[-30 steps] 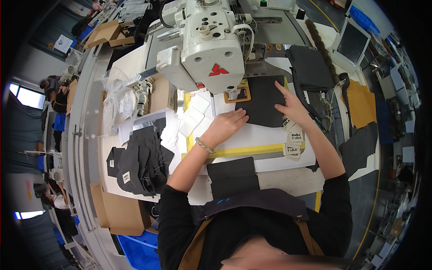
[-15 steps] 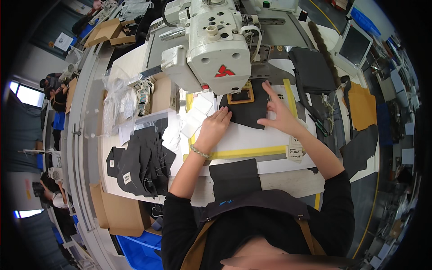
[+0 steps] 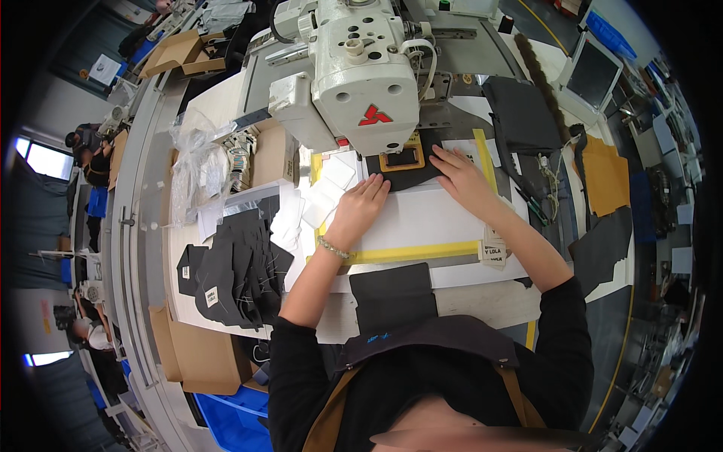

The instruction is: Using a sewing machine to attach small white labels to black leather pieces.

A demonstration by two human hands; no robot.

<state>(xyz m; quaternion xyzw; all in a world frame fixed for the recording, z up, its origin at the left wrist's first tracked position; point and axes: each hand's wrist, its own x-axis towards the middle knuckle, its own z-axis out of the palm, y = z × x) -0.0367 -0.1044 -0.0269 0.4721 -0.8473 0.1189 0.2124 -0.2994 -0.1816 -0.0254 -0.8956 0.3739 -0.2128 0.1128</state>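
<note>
A dark grey fabric piece [image 3: 409, 179] lies on the white work surface under the head of a white sewing machine [image 3: 365, 98]. Over it sits a small yellow rectangular clamp frame [image 3: 403, 160]. My left hand [image 3: 361, 209] rests flat at the fabric's left front edge, fingers stretched toward the machine. On the other side, my right hand [image 3: 465, 183] is spread with its fingertips at the fabric's right edge. Neither hand grips anything. The far part of the fabric is hidden beneath the machine head.
To the left are a pile of dark fabric pieces [image 3: 239, 271], white cards [image 3: 324, 200] and an open cardboard box [image 3: 275, 158]. Printed labels [image 3: 493, 252] lie right of the yellow tape. Dark folded fabric [image 3: 523, 117] and tweezers [image 3: 533, 205] lie farther right. Another dark piece [image 3: 394, 297] is at the front edge.
The fabric piece has shifted away from me, its near edge now closer to the clamp frame. My right hand has turned inward and its fingers have come down to the fabric's edge.
</note>
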